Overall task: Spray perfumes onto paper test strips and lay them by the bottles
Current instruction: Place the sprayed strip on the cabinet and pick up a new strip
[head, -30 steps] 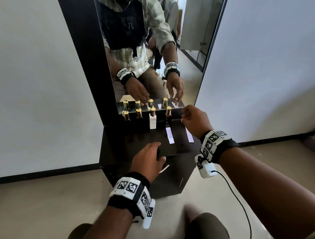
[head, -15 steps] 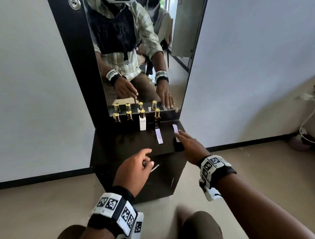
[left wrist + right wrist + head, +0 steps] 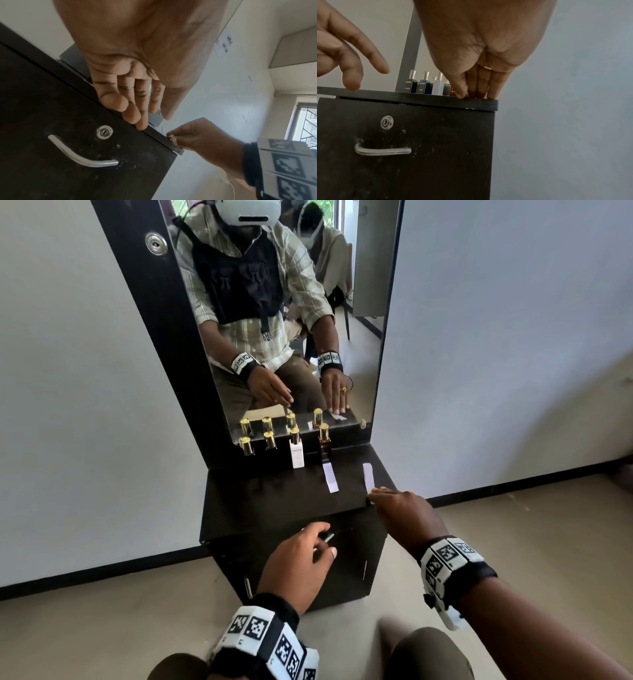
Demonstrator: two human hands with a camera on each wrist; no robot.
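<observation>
The right hand (image 3: 404,513) is resting its straight, pressed-together fingers (image 3: 481,86) on the near end of the right test strip (image 3: 368,477), at the front right corner of the black counter (image 3: 274,501); in the left wrist view the thumb and forefinger seem to be pinching at that counter edge, so whether the strip is pinched or only pressed I cannot tell. Half a second ago this hand was lying flatter and farther onto the counter; now it is sitting back at the very front edge, with the strip reaching away from its fingertips toward the mirror (image 3: 291,337).

The left hand (image 3: 298,563) is hanging in front of the drawer face, fingers loosely spread and holding nothing, above the metal handle (image 3: 77,155) and lock (image 3: 104,132); it has dropped slightly lower than before.

A second test strip (image 3: 330,477) is lying in front of the amber bottle (image 3: 324,445), touching its base. The white bottle (image 3: 296,451) and two dark gold-capped bottles (image 3: 258,441) are standing in a row against the mirror. Bare counter is lying between the bottles and the front edge on the left half.
</observation>
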